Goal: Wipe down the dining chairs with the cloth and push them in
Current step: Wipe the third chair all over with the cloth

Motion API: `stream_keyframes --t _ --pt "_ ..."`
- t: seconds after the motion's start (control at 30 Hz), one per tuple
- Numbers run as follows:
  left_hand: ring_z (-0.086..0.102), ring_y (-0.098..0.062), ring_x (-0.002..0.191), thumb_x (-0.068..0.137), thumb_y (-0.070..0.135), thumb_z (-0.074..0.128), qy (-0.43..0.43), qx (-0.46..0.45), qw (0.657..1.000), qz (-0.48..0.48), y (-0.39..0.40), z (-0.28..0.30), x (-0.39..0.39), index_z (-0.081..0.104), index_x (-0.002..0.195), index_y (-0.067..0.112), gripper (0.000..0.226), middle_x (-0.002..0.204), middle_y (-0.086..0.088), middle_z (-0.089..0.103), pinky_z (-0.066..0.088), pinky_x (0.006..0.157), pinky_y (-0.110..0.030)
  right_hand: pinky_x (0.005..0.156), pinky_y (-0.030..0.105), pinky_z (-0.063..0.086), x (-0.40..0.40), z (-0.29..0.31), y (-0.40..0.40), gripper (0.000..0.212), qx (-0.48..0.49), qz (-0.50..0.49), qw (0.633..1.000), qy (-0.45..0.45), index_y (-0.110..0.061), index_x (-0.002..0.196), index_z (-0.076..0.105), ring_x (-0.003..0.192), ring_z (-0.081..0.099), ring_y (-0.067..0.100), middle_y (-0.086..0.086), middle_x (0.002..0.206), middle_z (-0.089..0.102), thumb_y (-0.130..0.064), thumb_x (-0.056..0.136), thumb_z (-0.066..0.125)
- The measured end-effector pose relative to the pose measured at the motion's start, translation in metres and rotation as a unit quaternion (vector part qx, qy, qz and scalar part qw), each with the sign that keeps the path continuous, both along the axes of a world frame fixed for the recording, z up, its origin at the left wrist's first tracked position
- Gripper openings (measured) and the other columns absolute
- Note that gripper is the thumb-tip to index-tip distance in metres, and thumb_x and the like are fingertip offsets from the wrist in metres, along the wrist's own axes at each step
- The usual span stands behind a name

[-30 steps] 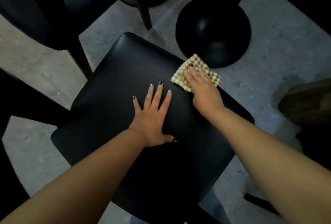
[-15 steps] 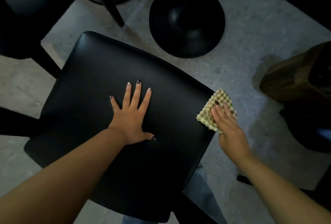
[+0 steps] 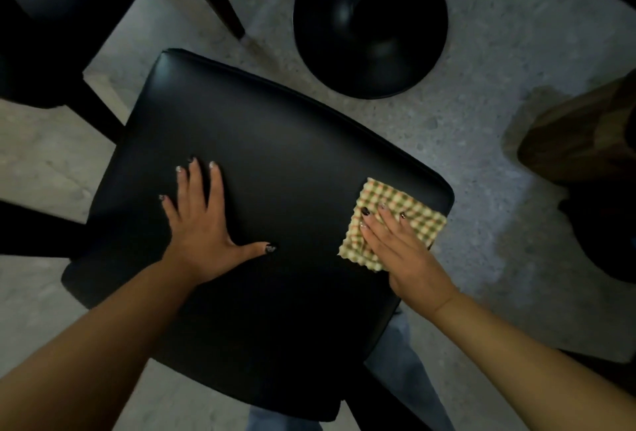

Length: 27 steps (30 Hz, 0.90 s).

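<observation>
Left hand [image 3: 198,227] lay flat on the seat [image 3: 275,162], fingers straight and spread, thumb out toward the right, gripping nothing. Right hand [image 3: 399,251] pressed the cloth [image 3: 406,210] with straight fingers, none curled round it. Cloth sat flat at the seat's right corner, touching its edge. Farther off, on the floor [image 3: 481,103]: round black base [image 3: 370,22] beyond the seat's far edge; second chair [image 3: 51,17] at far left.

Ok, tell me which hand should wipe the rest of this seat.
Right hand: it already presses the cloth flat on the seat. The left hand lies bare, fingers spread, likely bracing.
</observation>
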<state>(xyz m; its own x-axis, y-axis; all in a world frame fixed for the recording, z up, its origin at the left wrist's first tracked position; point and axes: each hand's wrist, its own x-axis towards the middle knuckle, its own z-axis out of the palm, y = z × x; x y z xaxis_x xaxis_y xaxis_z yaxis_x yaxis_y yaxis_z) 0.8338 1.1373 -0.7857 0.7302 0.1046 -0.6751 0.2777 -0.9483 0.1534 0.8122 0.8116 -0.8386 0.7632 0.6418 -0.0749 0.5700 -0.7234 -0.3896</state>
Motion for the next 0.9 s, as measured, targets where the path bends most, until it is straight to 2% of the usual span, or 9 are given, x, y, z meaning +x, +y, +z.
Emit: stream_keyframes --t 0.13,0.3,0.37,0.47,0.6,0.7,0.77,0.83,0.9 --pt "-0.035 -0.024 0.142 0.045 0.09 0.055 0.007 0.009 1.0 0.014 0.033 0.0 -0.009 -0.029 0.149 0.026 0.148 0.155 -0.002 -0.039 -0.008 0.114 -0.063 0.114 0.051 0.021 0.025 0.005 0.021 0.058 0.022 0.051 0.998 0.007 0.001 0.139 0.035 0.14 0.028 0.036 0.018 0.145 0.041 0.01 0.082 0.03" --pt "-0.039 -0.026 0.14 0.051 0.091 0.056 0.014 0.001 1.0 -0.002 0.037 -0.002 -0.01 -0.033 0.147 0.023 0.148 0.151 -0.003 -0.045 -0.008 0.113 -0.067 0.116 0.047 0.017 0.062 0.015 0.072 0.053 0.026 0.106 0.994 0.002 0.008 0.13 0.051 0.135 0.035 0.039 0.023 0.139 0.048 0.004 0.081 0.032" --pt "-0.041 -0.028 0.138 0.05 0.091 0.06 0.01 0.008 1.0 0.004 0.038 -0.002 -0.009 -0.034 0.147 0.023 0.151 0.145 -0.002 -0.051 -0.008 0.112 -0.069 0.117 0.049 0.018 0.078 0.014 0.1 0.054 0.022 0.13 0.991 0.001 0.009 0.129 0.051 0.132 0.038 0.042 0.025 0.138 0.049 0.001 0.08 0.032" --pt "-0.042 -0.032 0.137 0.042 0.093 0.062 0.009 0.021 0.999 0.042 0.047 -0.003 -0.004 -0.036 0.145 0.028 0.156 0.142 0.0 -0.054 -0.01 0.108 -0.07 0.107 0.057 0.023 0.102 0.011 0.147 0.056 0.019 0.148 0.989 -0.009 0.011 0.127 0.053 0.128 0.043 0.047 0.027 0.135 0.051 0.003 0.077 0.028" --pt "-0.033 -0.028 0.143 0.049 0.085 0.066 -0.014 -0.022 0.997 0.068 0.066 -0.004 -0.003 -0.025 0.15 0.037 0.144 0.154 0.008 -0.04 -0.003 0.11 -0.071 0.1 0.061 0.029 0.131 0.009 0.201 0.055 0.017 0.183 0.982 -0.032 0.012 0.122 0.057 0.121 0.048 0.051 0.029 0.129 0.055 0.004 0.076 0.026" --pt "-0.027 -0.022 0.146 0.057 0.071 0.076 -0.024 -0.042 0.998 0.049 0.083 -0.002 -0.008 -0.016 0.154 0.029 0.14 0.158 0.012 -0.031 0.004 0.114 -0.07 0.097 0.062 0.032 0.151 0.009 0.236 0.055 0.004 0.219 0.975 -0.039 0.013 0.119 0.058 0.117 0.05 0.053 0.03 0.126 0.057 0.003 0.076 0.026" --pt "-0.027 -0.022 0.147 0.06 0.066 0.079 -0.03 -0.03 0.999 0.034 0.086 -0.004 -0.011 -0.016 0.154 0.025 0.14 0.159 0.01 -0.03 0.007 0.114 -0.069 0.103 0.058 0.026 0.165 0.014 0.262 0.054 -0.007 0.233 0.972 -0.033 0.012 0.124 0.054 0.123 0.045 0.053 0.031 0.131 0.052 0.002 0.078 0.028" --pt "-0.029 -0.022 0.146 0.063 0.065 0.078 -0.03 -0.012 0.999 0.03 0.083 -0.007 -0.012 -0.019 0.153 0.025 0.139 0.158 0.009 -0.032 0.006 0.114 -0.067 0.114 0.05 0.01 0.179 0.019 0.289 0.054 -0.041 0.235 0.971 -0.011 0.008 0.139 0.039 0.14 0.024 0.046 0.026 0.148 0.034 0.005 0.085 0.036" --pt "-0.03 -0.022 0.145 0.064 0.065 0.077 -0.031 -0.008 0.999 0.033 0.08 -0.009 -0.013 -0.022 0.152 0.025 0.138 0.157 0.009 -0.034 0.004 0.115 -0.065 0.117 0.041 -0.002 0.192 0.025 0.319 0.062 -0.079 0.233 0.969 0.014 -0.002 0.149 0.023 0.147 0.005 0.033 0.014 0.158 0.016 0.002 0.091 0.045"
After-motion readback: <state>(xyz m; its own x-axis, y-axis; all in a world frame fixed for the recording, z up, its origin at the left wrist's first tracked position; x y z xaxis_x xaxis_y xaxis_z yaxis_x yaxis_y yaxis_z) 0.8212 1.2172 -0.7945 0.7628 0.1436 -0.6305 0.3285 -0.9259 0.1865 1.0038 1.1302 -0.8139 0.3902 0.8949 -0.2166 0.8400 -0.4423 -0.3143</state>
